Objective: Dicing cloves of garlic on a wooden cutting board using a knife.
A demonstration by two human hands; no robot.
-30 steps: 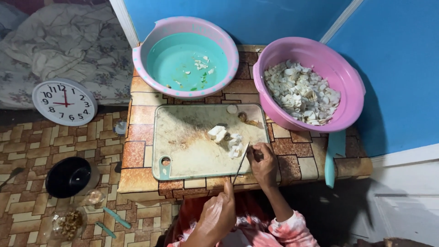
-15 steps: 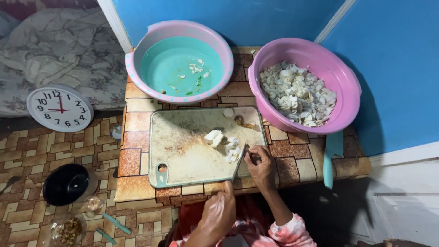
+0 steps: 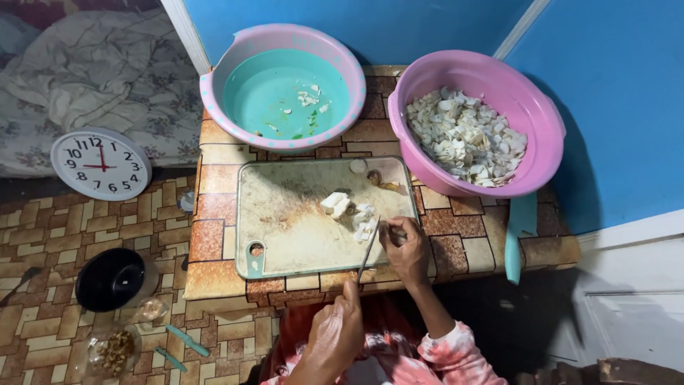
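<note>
Home: bedding (image 3: pixel 85 71), wall clock (image 3: pixel 100 164), tiled floor (image 3: pixel 43 235).

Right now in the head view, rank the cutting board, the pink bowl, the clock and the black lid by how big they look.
1. Cutting board and pink bowl: look alike, so no ranking.
2. Clock.
3. Black lid.
Clock and lid lie lower, on the floor, farther from the camera, so they may look smaller than they are.

Pink-and-white tie-dye sleeve (image 3: pixel 456 353) on right arm; both hands bare, no gloves.
</note>
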